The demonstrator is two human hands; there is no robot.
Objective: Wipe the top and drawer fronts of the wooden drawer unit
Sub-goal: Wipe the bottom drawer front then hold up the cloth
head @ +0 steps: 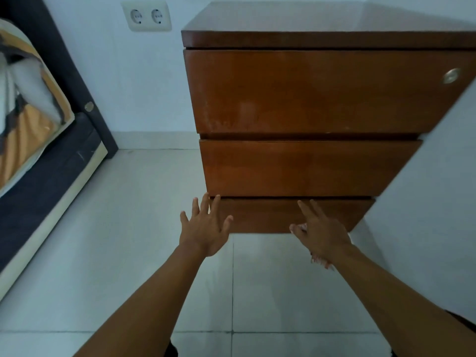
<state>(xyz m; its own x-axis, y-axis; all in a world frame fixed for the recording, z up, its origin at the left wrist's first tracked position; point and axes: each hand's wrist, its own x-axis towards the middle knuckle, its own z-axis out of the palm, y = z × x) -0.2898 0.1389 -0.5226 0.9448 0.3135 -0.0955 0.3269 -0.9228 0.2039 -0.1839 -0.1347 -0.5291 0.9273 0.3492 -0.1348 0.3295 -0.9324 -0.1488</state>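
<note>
The wooden drawer unit [309,99] stands against the wall, with three drawer fronts and a glossy top [322,19]. My left hand [203,228] is spread open, its fingertips at the left corner of the bottom drawer [270,215]. My right hand [319,235] reaches to the bottom drawer front with two fingers stretched out. A small pale cloth [319,261] shows under its palm and by the thumb, mostly hidden by the hand.
A round metal lock [451,76] sits on the top drawer. A bed with a dark frame [51,176] and orange bedding lies at the left. A double wall socket [146,16] is left of the unit. A white wall surface [438,202] closes in on the right.
</note>
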